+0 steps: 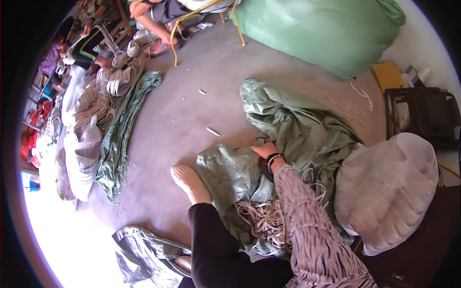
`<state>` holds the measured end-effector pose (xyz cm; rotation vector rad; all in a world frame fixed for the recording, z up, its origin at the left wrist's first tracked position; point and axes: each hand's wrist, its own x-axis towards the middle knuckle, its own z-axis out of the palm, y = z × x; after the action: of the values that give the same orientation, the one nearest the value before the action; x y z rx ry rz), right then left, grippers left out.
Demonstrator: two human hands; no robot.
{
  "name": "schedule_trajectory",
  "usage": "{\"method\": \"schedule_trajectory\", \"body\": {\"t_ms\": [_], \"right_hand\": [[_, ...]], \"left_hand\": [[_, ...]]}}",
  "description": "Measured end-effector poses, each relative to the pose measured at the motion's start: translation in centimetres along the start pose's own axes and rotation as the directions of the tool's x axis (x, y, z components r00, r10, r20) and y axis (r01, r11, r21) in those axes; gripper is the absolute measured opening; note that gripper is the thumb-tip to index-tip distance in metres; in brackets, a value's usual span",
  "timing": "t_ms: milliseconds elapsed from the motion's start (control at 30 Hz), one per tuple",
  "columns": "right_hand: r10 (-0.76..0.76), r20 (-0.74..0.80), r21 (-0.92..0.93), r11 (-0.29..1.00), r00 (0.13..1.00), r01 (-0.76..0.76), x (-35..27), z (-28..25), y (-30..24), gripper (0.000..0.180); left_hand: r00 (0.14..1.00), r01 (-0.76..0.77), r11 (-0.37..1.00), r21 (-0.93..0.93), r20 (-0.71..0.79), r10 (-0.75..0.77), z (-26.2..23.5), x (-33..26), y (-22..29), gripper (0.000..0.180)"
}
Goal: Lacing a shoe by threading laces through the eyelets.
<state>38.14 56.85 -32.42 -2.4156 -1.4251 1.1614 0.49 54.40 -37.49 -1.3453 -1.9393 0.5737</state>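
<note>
A green woven sack (297,115) lies crumpled on the floor in front of me. My right hand (265,150), with a dark band and a light band at the wrist, is closed on a fold of the sack near its middle. Below that hand, the nearer part of the sack lies open around a tangled heap of pale, flat strips (269,223). My right sleeve covers part of the heap. My left hand is out of view.
A full white plastic bag (386,192) stands at the right. Behind are a big stuffed green sack (312,33) and a yellow-legged chair (175,43). White bags (82,156) and coiled strips (93,108) line the left, near other people. Another green sheet (144,254) lies by my feet.
</note>
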Motion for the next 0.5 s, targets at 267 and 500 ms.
{"method": "schedule_trajectory", "body": {"t_ms": [267, 500], "right_hand": [[-0.654, 0.106, 0.978, 0.204, 0.749, 0.040, -6.9, 10.7, -18.0, 0.059], [-0.702, -0.137, 0.660, 0.462, 0.699, 0.593, -12.2, 2.9, -3.7, 0.024]], "left_hand": [[0.992, -0.086, 0.995, -0.043, -0.101, 0.082, 3.7, -6.3, 4.6, 0.027], [0.988, -0.077, 0.950, -0.303, 0.102, 0.113, -5.0, -5.5, 4.8, 0.027]]}}
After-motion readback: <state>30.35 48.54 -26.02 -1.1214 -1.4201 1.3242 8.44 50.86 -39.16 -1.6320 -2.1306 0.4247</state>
